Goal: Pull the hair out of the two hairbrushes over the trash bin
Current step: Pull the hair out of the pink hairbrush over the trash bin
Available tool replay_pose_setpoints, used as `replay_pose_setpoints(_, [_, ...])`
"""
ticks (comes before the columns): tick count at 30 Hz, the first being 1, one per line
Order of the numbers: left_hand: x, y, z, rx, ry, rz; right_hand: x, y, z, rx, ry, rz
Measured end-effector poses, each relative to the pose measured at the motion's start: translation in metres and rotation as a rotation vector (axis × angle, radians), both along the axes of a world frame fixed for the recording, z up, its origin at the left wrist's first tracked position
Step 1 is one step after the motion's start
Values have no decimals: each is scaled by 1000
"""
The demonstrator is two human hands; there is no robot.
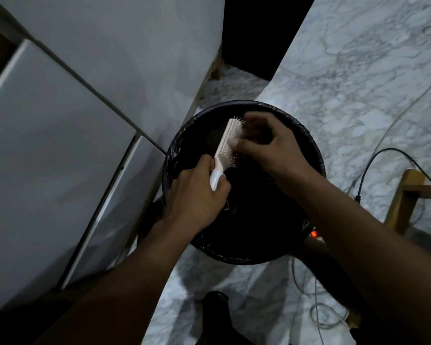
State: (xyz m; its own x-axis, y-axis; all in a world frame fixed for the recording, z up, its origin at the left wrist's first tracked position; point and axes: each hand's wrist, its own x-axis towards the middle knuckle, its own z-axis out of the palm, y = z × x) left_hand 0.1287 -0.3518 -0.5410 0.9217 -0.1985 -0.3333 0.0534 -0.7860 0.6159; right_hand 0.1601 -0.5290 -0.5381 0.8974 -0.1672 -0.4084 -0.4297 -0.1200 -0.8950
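Observation:
A white hairbrush (225,143) is held over a round black trash bin (244,255) lined with a black bag. My left hand (197,195) grips the brush's handle, bristles turned to the right. My right hand (266,145) is at the bristles near the brush's head, fingers pinched in among them; it is motion-blurred. Dark hair seems to sit between the fingers and the bristles. A second brush is not in view.
A white cabinet (47,145) stands to the left of the bin. The floor (358,70) is grey-white marble. Cables (383,155) and a power strip with a red light (314,234) lie to the right, by a wooden furniture leg (401,200).

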Motion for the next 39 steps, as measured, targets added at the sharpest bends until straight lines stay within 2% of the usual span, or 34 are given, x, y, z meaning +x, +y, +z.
replay_pose_setpoints(2, [-1, 0, 0, 22, -3, -15, -2, 2, -9, -164, -13, 10])
replay_pose_setpoints(4, [-1, -1, 0, 2, -6, 3, 0, 0, -15, -154, 20, -75])
replay_pose_setpoints(11, [4, -1, 0, -88, 40, 122, 8, 6, -6, 481, 244, -539])
replay_pose_setpoints(13, [5, 0, -1, -88, 40, 151, 11, 2, -2, 551, 284, -519])
replay_pose_setpoints(16, [5, -1, 0, -93, 14, 146, 6, 4, 5, 396, 283, -208])
replay_pose_setpoints(19, [4, -2, 0, -67, 10, 108, -1, 14, 7, 312, 216, -57])
replay_pose_setpoints(24, [2, -3, 0, -73, 8, 63, 1, 14, 4, 237, 191, -164])
replay_pose_setpoints(31, [6, 4, -1, -19, 32, 101, 9, 0, 4, 301, 291, -302])
replay_pose_setpoints(34, [7, 5, -3, -11, 38, 111, 8, -5, 2, 243, 369, -225])
replay_pose_setpoints(39, [8, 5, -3, 4, 17, 96, 1, -6, -5, -155, 502, 68])
